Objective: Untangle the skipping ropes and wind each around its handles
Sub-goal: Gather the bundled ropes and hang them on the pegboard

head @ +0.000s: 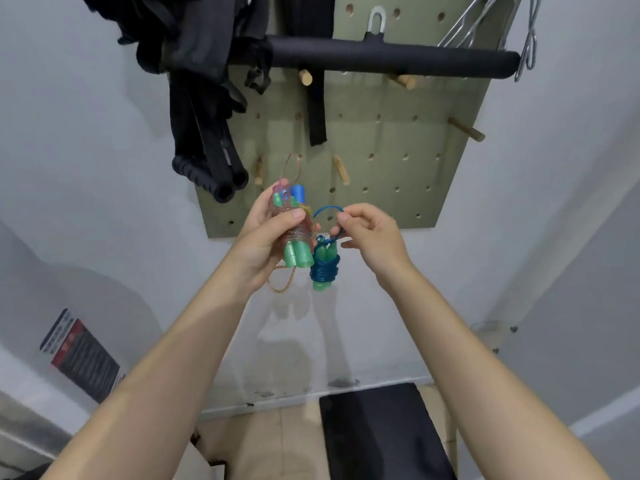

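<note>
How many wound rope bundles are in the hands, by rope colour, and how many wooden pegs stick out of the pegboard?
Clear-pinkish rope bundle, in the left hand: 1
Blue rope bundle, loop held by the right hand: 1
Wooden pegs: 5
Total: 7

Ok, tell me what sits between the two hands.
In the head view, a blue rope loop arcs from the bundle in the left hand to the right hand, with the blue-wound green handles hanging below it.

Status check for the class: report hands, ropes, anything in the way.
Left hand shut on orange-wound rope bundle. Right hand pinching blue rope loop; blue-wound bundle hangs below. Pegboard behind, nothing blocking.
</note>
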### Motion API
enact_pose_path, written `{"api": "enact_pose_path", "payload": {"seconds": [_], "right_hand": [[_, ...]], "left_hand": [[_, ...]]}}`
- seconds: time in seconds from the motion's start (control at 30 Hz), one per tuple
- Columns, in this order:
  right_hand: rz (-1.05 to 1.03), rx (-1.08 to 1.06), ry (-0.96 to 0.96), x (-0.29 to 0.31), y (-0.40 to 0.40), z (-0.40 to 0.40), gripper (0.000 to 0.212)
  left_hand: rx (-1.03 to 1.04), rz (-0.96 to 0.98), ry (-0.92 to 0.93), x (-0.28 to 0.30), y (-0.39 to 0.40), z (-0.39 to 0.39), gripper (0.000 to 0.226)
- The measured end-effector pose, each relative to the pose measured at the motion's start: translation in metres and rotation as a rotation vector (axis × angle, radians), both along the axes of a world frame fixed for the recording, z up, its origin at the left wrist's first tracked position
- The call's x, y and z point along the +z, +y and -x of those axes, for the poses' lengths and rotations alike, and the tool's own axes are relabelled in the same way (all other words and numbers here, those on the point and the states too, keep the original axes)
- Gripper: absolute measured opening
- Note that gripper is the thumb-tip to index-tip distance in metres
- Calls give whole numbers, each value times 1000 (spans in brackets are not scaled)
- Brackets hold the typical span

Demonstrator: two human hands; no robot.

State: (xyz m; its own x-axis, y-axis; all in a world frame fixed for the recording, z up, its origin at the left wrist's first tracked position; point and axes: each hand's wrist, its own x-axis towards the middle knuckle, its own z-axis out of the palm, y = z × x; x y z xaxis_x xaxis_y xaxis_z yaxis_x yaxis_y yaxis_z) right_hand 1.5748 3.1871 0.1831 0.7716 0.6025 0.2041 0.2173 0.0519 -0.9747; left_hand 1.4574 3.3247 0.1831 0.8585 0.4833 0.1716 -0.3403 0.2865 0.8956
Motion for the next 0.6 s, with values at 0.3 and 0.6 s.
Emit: {"api": "enact_pose_path", "payload": {"seconds": [0.3,0.6], "right_hand": [[-7,50,-20,13,42,-145,9],[19,136,8,12,81,-181,10]], "left_hand": [[272,0,18,9,25,-135,73],[366,-140,80,7,48,-151,76]]}}
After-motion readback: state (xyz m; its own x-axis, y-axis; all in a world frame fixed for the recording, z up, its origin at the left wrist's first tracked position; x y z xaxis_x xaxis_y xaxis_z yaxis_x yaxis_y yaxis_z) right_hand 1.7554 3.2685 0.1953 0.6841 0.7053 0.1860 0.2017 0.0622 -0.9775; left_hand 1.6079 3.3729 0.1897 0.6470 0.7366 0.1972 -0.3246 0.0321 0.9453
